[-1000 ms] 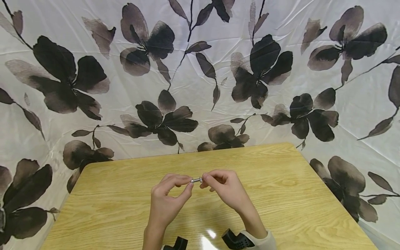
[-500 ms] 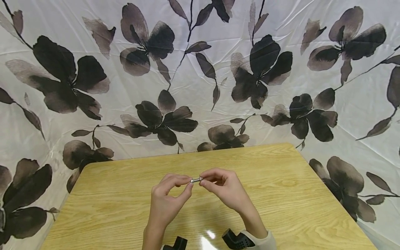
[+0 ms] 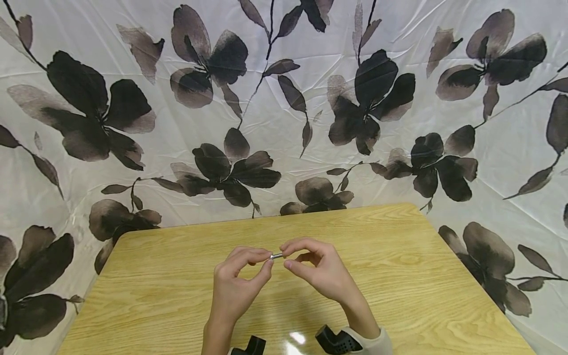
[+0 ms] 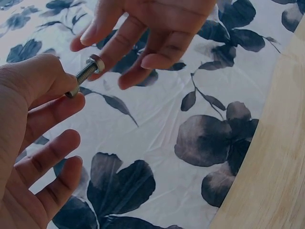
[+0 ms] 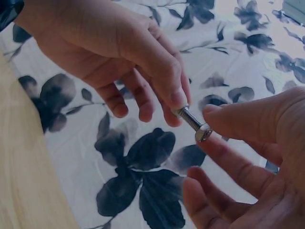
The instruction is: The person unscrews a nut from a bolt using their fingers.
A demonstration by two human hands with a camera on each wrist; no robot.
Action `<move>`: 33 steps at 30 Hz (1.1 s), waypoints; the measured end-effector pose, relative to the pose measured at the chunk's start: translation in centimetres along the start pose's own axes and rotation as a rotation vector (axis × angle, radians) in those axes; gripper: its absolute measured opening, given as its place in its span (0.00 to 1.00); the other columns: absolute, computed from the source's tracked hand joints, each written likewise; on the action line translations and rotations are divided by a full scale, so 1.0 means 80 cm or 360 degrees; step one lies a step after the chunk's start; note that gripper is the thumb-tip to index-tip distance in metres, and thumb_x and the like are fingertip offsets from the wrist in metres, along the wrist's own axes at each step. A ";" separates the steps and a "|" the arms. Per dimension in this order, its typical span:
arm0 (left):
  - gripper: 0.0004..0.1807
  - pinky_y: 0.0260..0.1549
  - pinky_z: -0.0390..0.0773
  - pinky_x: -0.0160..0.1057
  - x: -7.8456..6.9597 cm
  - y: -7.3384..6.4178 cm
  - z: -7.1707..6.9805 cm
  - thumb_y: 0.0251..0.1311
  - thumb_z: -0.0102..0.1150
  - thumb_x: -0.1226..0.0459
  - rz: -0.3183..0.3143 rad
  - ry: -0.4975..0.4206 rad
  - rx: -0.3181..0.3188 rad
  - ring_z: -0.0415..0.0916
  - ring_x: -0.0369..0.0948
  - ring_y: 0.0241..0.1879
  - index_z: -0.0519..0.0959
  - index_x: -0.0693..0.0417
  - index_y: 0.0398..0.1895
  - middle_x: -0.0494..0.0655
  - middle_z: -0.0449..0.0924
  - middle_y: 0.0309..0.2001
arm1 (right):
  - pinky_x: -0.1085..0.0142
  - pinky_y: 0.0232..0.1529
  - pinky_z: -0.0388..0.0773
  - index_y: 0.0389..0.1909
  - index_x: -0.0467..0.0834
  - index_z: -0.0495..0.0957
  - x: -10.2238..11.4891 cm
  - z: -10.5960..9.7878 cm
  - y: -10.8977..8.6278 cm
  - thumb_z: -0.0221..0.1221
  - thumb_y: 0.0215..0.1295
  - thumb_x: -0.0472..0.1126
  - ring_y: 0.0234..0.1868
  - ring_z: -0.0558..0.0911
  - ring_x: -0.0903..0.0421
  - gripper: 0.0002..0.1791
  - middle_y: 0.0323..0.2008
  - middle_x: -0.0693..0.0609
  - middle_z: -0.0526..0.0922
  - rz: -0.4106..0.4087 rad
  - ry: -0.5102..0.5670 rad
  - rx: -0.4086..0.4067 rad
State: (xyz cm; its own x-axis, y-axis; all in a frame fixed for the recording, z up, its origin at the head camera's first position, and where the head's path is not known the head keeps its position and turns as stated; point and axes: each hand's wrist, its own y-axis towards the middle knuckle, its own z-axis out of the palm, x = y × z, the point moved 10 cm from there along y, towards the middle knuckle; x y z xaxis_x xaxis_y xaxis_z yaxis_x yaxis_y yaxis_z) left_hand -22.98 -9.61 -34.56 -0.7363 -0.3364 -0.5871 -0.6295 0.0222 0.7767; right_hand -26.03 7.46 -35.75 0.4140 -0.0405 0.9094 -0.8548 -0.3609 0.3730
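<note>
A small silver bolt [image 5: 191,119] is held level above the table by my left hand [image 3: 237,281], its thumb and index finger pinching one end. On the other end of the threads sits a hex nut [image 5: 204,132]. My right hand [image 3: 324,271] is at that end. Its index fingertip touches or nearly touches the nut, while the thumb stands a little apart from it. In the left wrist view, the nut [image 4: 96,63] shows as a ring in front of the right hand's fingers. The bolt's pinched end is partly hidden by the left fingertips.
A wood-grain table [image 3: 168,296] lies under both hands. Behind it and at the sides hangs a white cloth [image 3: 301,182] with dark flowers. Black devices are worn on both wrists, the right one [image 3: 335,340] beside a pale sleeve.
My right thumb and index finger have parted from their pinch at the nut, and the index fingertip has shifted slightly left along the bolt. The left hand has stayed nearly still.
</note>
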 end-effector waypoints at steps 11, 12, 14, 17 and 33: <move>0.15 0.35 0.79 0.29 0.000 0.001 -0.001 0.49 0.74 0.77 -0.0016 -0.0001 -0.0002 0.82 0.36 0.38 0.90 0.50 0.37 0.45 0.90 0.35 | 0.63 0.47 0.85 0.55 0.38 0.83 -0.026 -0.010 0.000 0.59 0.77 0.44 0.53 0.85 0.45 0.16 0.49 0.41 0.88 0.0342 -0.0052 -0.0080; 0.15 0.35 0.79 0.29 0.000 0.000 0.000 0.49 0.75 0.77 -0.0021 0.0001 0.0000 0.82 0.36 0.38 0.90 0.50 0.37 0.45 0.90 0.36 | 0.62 0.46 0.84 0.53 0.38 0.84 -0.030 -0.010 -0.001 0.58 0.77 0.45 0.51 0.86 0.46 0.16 0.47 0.42 0.89 0.0378 -0.0067 -0.0069; 0.15 0.35 0.79 0.29 0.001 0.000 0.000 0.49 0.75 0.77 -0.0035 0.0005 0.0005 0.82 0.36 0.38 0.90 0.50 0.37 0.45 0.90 0.36 | 0.61 0.43 0.84 0.49 0.37 0.86 -0.034 -0.008 -0.001 0.57 0.78 0.46 0.46 0.87 0.48 0.17 0.42 0.41 0.89 0.0415 -0.0095 -0.0037; 0.15 0.35 0.80 0.29 0.001 0.000 0.001 0.49 0.75 0.76 -0.0042 0.0015 0.0018 0.82 0.35 0.38 0.90 0.49 0.37 0.45 0.90 0.36 | 0.62 0.40 0.84 0.45 0.37 0.87 -0.036 -0.006 0.000 0.58 0.77 0.46 0.41 0.88 0.52 0.17 0.36 0.42 0.89 0.0429 -0.0119 -0.0008; 0.15 0.38 0.81 0.27 -0.002 0.000 0.003 0.49 0.74 0.77 0.0009 -0.0019 0.0026 0.83 0.37 0.38 0.90 0.51 0.37 0.46 0.90 0.36 | 0.63 0.39 0.84 0.44 0.39 0.87 -0.031 -0.005 -0.001 0.61 0.75 0.45 0.36 0.87 0.58 0.13 0.34 0.43 0.89 0.0373 -0.0119 0.0022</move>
State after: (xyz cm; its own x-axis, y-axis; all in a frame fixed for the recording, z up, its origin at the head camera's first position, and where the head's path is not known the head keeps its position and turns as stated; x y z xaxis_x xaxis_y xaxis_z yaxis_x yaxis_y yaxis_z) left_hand -22.89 -9.31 -34.52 -0.7428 -0.3251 -0.5852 -0.6291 0.0398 0.7763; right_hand -27.11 8.00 -37.93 0.2271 -0.1933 0.9545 -0.9261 -0.3461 0.1502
